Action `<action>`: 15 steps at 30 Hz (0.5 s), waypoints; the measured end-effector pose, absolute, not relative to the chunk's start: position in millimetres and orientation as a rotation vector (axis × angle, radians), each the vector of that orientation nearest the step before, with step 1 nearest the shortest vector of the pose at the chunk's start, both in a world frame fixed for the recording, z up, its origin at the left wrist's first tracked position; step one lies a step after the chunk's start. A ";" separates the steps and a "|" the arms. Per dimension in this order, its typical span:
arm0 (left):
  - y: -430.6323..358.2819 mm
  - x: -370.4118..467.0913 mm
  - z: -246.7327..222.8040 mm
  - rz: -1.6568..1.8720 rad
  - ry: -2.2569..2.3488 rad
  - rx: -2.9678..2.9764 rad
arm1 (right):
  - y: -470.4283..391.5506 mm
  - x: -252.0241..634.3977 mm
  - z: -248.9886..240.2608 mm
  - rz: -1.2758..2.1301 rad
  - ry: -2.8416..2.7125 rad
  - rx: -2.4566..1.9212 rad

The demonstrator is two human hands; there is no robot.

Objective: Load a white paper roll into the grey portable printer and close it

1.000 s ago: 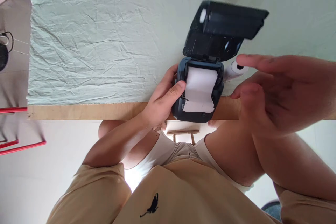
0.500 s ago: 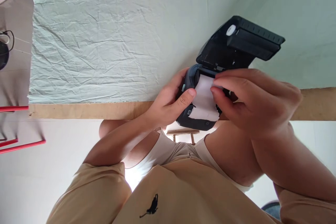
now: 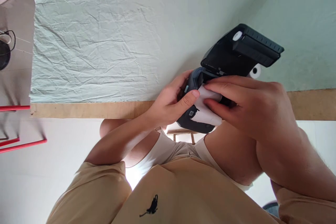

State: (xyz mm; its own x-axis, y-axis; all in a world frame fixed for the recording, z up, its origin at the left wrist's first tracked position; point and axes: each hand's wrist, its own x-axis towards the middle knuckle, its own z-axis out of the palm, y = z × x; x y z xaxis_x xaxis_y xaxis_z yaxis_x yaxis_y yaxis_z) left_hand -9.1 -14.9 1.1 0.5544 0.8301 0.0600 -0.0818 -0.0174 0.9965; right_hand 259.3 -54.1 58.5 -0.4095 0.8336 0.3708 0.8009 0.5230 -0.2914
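Note:
A dark portable label printer [image 3: 195, 123] is held near the table's front edge, its hinged cover [image 3: 223, 54] swung wide away from me. My left hand [image 3: 175, 98] grips the printer's left side, thumb over the rim. Inside the bay lies a white paper roll [image 3: 206, 106], its loose end draped over the front of the body. The fingers of my right hand [image 3: 244, 101] pinch this paper roll from the right. Parts of the bay are hidden behind those fingers.
A small white roll with a dark core [image 3: 254, 71] rests on the pale green cloth [image 3: 105, 42], partly behind the cover. The wooden table edge [image 3: 91, 110] runs across in front of me. Red metal bars [image 3: 23, 146] and a black round object [image 3: 4, 54] are at the left.
My right hand has shifted left over the bay, and the paper roll has tilted. The printer and cover have moved slightly right and toward me, uncovering the small roll behind.

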 end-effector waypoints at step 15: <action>-13.3 -9.1 -0.5 0.802 0.623 1.360 | -63.2 260.7 71.0 0.129 -2.159 -1.242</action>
State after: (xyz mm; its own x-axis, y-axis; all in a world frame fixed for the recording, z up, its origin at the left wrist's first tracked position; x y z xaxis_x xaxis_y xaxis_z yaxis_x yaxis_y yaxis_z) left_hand -9.1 -13.3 -0.5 0.5971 0.7997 0.0624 -0.1374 0.0254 0.9902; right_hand 260.7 -63.2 71.0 -0.3517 0.8061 0.4759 0.7439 0.5493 -0.3807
